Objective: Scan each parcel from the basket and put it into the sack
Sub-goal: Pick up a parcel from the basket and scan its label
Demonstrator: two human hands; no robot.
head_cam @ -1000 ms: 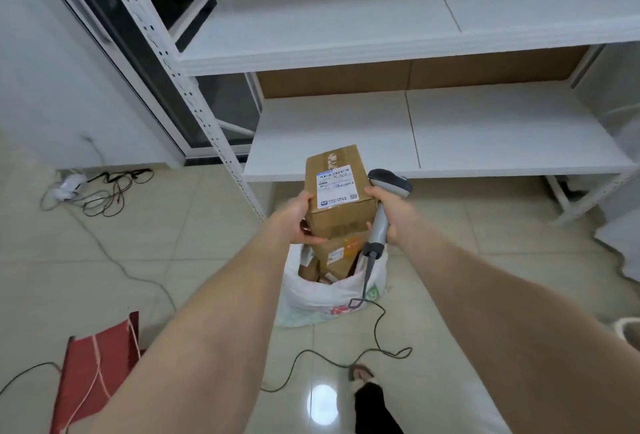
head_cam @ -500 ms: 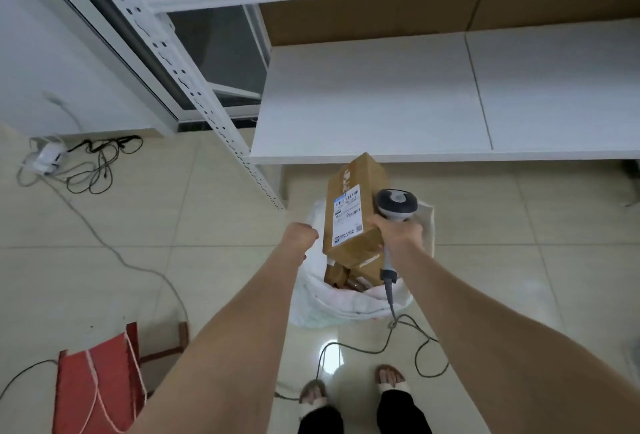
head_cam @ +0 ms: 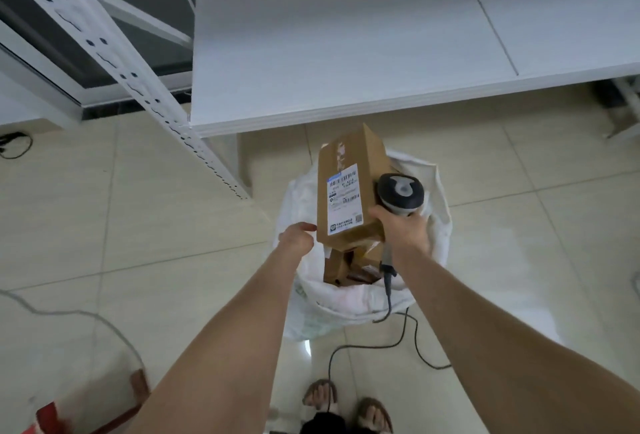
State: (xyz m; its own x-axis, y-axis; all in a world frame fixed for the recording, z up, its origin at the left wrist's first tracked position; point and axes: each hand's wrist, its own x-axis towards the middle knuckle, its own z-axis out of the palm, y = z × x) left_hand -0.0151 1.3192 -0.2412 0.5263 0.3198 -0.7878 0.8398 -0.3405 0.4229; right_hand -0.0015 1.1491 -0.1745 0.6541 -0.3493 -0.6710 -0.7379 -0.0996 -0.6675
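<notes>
The right hand (head_cam: 405, 232) is clenching the handle of the scanner (head_cam: 400, 192), and its fingers are also pressing against the lower right edge of the parcel (head_cam: 349, 184). The parcel, a tall cardboard box, is hanging immediately to the left of that grip. Its long axis is running up and away from the person, and its white label (head_cam: 344, 198) is facing upward. The left hand (head_cam: 298, 237), fingers curled, is lying at the box's lower left corner. Whether it is grasping the corner or only beside it cannot be told. The sack (head_cam: 436, 225) is gaping directly beneath the grip, so the coming move appears to be a straight lowering, lower end first. Inside the sack, other brown boxes (head_cam: 341, 267) are lying below the parcel's bottom end. The scanner's cable (head_cam: 391, 295) is trailing down across the sack's near rim to the floor.
</notes>
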